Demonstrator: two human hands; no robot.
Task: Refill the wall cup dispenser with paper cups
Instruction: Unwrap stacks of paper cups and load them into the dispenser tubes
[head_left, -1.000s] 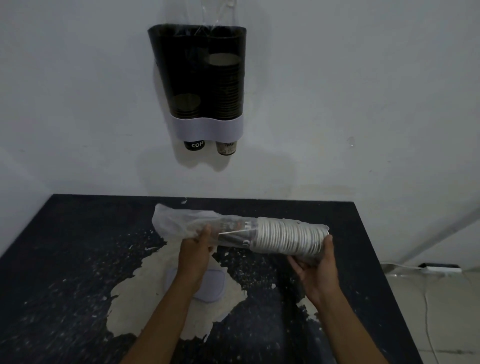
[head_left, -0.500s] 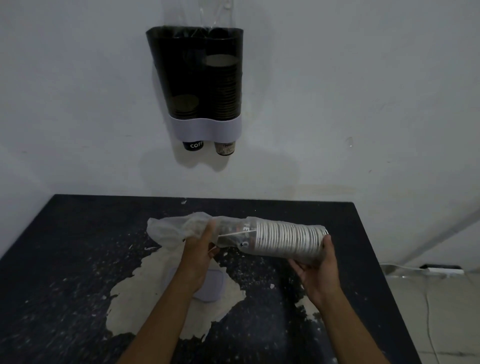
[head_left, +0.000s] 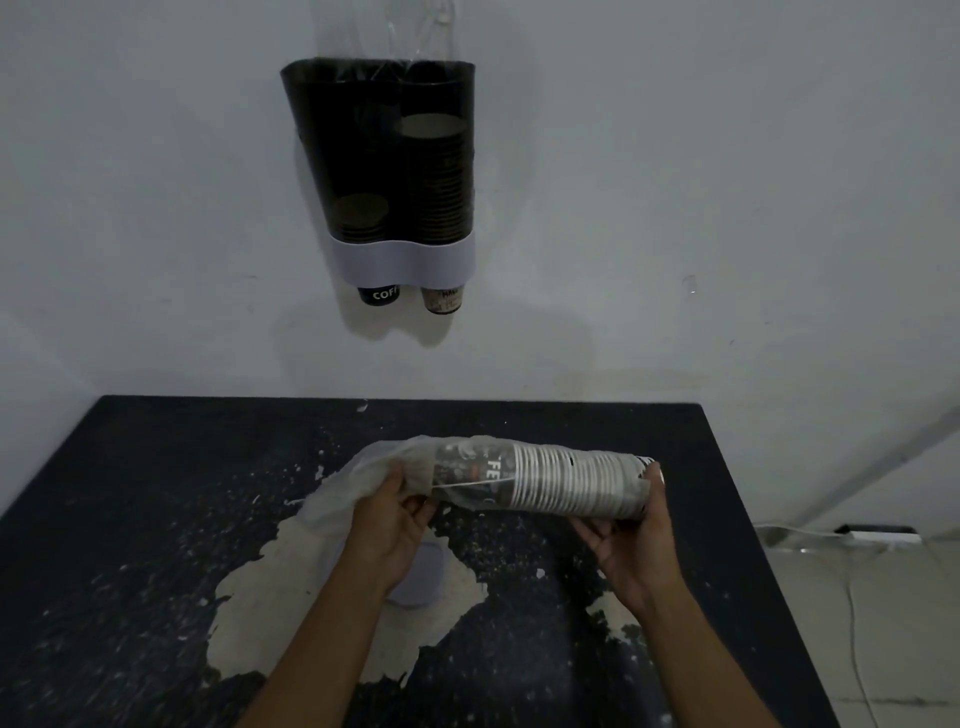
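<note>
- The sleeve of paper cups (head_left: 566, 486) lies sideways above the bench (head_left: 130, 519), well inside its edges.
- The left hand (head_left: 392, 519) pinches the loose plastic wrap (head_left: 384, 467); the right hand (head_left: 631, 540) cups the sleeve's rim end.
- The wall cup dispenser (head_left: 384, 156) hangs above, well apart, its left tube nearly empty.

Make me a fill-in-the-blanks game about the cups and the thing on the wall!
1. The stack of cups is held lying ____ over the table.
2. The wall dispenser has ____ tubes.
3. The fuller tube is on the ____ in the picture.
4. The left hand grips the plastic ____.

Answers: sideways; two; right; wrapper
</note>
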